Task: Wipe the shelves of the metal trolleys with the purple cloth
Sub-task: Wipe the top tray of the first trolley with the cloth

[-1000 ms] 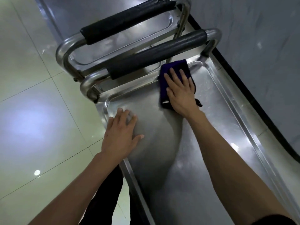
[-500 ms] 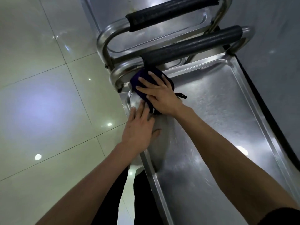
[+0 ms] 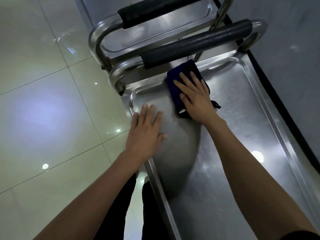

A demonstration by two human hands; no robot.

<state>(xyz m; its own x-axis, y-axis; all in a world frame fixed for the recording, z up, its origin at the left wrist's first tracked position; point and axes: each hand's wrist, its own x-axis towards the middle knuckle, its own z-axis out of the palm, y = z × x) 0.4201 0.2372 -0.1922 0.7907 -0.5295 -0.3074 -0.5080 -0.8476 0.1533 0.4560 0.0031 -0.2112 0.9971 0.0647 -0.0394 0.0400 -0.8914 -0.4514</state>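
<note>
Head view, looking down along the top shelf [image 3: 242,135] of the nearer metal trolley; right hand [image 3: 195,99] lies flat on the folded purple cloth [image 3: 178,80], fingers straight and a little spread, palm pressing the cloth to the steel; cloth sits at the far end of the shelf, just below the foam-padded handle [image 3: 195,44], nearer the left corner than the right. Left hand [image 3: 147,130] rests flat on the shelf by its left rim, fingers straight and close together, holding nothing; it looks to be steadying the trolley.

Step in hand, as I judge it: wiping the far end of the top shelf. To do it well: keep the palm flat so the whole cloth bears on the steel; work in overlapping passes from rim to rim; press the cloth edge into the rounded gutter inside the raised rim, where grime would collect; keep the left hand braced so the trolley does not roll.

A second trolley [image 3: 155,40] stands just beyond, its handle [image 3: 159,11] alongside; pale tiled floor [image 3: 43,101] to the left.

Writing: no brand or label readable; a small pale tag at the cloth's near edge is too small to read.
</note>
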